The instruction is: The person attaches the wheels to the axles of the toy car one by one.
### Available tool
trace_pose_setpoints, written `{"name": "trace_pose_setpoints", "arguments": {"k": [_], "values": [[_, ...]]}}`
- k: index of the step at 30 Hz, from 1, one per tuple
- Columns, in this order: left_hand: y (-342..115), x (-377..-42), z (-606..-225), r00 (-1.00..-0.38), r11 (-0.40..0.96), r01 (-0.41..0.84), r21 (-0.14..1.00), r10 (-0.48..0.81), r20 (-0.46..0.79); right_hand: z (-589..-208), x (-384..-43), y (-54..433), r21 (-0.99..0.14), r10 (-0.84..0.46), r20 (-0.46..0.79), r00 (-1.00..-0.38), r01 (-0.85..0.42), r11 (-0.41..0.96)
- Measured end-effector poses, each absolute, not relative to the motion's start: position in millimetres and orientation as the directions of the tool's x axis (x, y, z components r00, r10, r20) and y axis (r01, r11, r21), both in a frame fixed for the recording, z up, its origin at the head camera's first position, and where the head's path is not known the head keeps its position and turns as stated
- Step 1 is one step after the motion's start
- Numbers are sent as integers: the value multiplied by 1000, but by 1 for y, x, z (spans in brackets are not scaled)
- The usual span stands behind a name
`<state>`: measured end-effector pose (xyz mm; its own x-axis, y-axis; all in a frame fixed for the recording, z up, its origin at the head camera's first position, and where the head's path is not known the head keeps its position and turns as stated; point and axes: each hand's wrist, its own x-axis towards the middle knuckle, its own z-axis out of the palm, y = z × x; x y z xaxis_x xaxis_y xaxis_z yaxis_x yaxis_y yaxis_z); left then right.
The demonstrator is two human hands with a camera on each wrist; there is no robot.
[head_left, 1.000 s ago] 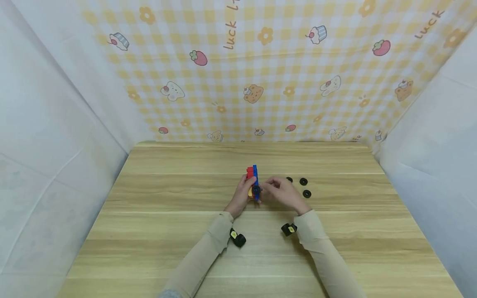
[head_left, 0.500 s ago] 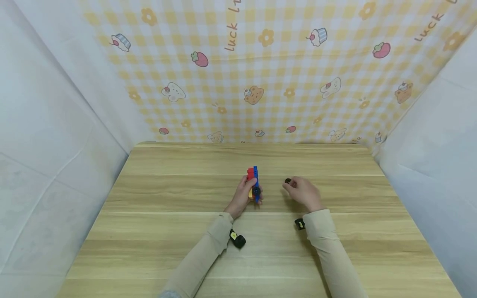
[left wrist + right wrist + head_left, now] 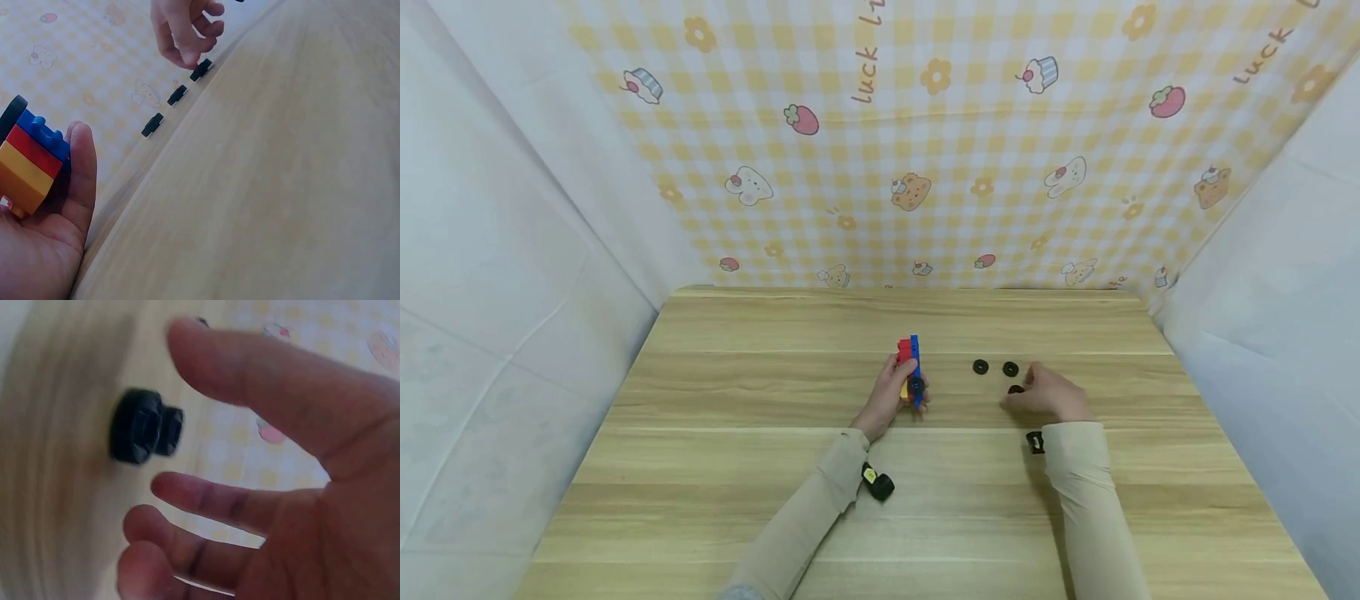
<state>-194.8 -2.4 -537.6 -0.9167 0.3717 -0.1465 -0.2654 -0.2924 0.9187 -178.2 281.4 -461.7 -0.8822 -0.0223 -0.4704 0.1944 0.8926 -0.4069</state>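
Note:
My left hand (image 3: 886, 396) grips a toy vehicle of red, blue and yellow building blocks (image 3: 31, 159), held upright above the table with its blue side to the right. A black wheel (image 3: 916, 386) sits on that blue side. Over to the right, my right hand (image 3: 1048, 393) hovers low with thumb and fingers parted around a loose black wheel (image 3: 134, 427). Seen from the right wrist, a gap shows between the fingertips and this wheel. Two more loose wheels, one left (image 3: 981, 367) and one farther back (image 3: 1011, 369), lie flat nearby.
The wooden table (image 3: 760, 500) spans the width between white side curtains. A yellow checked cloth (image 3: 880, 233) hangs behind its back edge. Black wrist cameras are strapped at the left wrist (image 3: 877, 482) and right wrist (image 3: 1035, 442).
My right hand has left the toy vehicle's side, passed over the leftmost loose wheel, and moved right to another wheel. The left hand keeps the vehicle in nearly the same place.

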Motion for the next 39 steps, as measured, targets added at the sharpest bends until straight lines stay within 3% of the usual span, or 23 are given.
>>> {"name": "trace_pose_setpoints", "arguments": {"k": [7,15,39], "values": [[-1,-196,-538,-913,-281,-268,921,379,-151,-463,-169,318,-527,-133,-482,-866,165,834],[-2,-195,-538,-915,-277,-267,923,375,-152,-490,-176,337,-689,-274,-312,-909,18,725],[-2,-193,-536,-914,-277,-236,932,389,-115,-500,-178,322,-642,-234,-279,-931,0,766]]}}
